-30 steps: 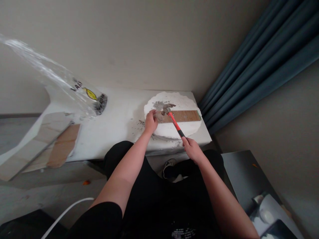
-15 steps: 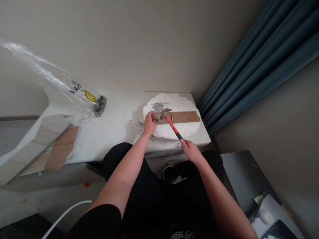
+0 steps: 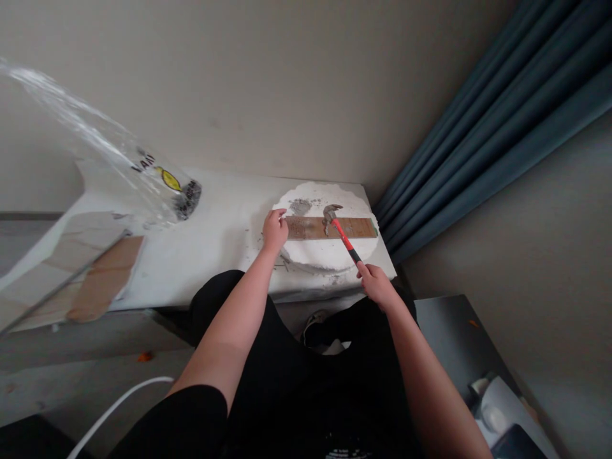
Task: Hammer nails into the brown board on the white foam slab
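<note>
A claw hammer [image 3: 345, 238] with a red and black handle is gripped in my right hand [image 3: 377, 284]. Its dusty metal head is above the middle of a brown wooden board [image 3: 351, 227]; whether it touches is hard to tell. The board lies across a round white slab [image 3: 329, 254] with a rough edge. Closed around the board's left end is my left hand [image 3: 275, 232], its fingers partly hidden. Grey crumbs [image 3: 300, 206] are heaped on the slab behind the board, and a grey, dusty layer coats the board's left half.
A white-covered table [image 3: 215, 255] carries the slab. On its left stand a clear plastic bag [image 3: 167, 182] with dark grit at the bottom and torn cardboard [image 3: 108, 274]. A blue curtain [image 3: 478, 121] hangs at right, above a grey surface [image 3: 444, 331] holding several items.
The hammer head has shifted right along the board, away from my left hand. My left hand has moved slightly left, uncovering more of the board's dusty end. The whole view has shifted a little.
</note>
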`<state>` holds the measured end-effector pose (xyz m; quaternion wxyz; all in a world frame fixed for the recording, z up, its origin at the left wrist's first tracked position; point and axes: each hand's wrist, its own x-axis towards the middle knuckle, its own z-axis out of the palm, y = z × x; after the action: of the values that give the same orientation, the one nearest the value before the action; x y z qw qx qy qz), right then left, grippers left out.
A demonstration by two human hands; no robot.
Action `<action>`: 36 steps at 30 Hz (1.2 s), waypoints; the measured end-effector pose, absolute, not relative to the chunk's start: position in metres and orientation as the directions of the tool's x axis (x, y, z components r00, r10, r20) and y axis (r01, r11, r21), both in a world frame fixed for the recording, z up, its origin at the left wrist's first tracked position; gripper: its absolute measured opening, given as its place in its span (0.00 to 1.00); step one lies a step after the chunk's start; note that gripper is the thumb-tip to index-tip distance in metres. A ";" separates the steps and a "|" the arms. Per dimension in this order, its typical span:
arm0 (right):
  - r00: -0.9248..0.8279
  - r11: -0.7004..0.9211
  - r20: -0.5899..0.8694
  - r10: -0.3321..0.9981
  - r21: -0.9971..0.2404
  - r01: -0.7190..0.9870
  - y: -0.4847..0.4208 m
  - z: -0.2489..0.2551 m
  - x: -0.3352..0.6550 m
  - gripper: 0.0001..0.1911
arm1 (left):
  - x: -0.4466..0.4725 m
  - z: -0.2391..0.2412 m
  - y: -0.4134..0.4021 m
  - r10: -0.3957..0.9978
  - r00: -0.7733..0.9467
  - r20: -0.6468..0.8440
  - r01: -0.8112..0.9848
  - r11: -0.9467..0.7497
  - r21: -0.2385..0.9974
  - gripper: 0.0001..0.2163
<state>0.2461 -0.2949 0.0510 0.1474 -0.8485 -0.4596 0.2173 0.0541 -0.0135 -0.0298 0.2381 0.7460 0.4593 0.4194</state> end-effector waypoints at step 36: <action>0.434 -0.446 -0.103 0.895 -0.151 0.882 -0.170 0.045 0.326 0.26 | 0.083 -0.100 -0.243 -0.112 0.989 -0.097 -0.065 -0.917 0.395 0.07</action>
<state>0.3263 -0.1699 0.0447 0.0369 -0.8460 -0.5252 0.0840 0.0829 -0.2434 -0.1004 0.1992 0.9771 -0.0455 -0.0591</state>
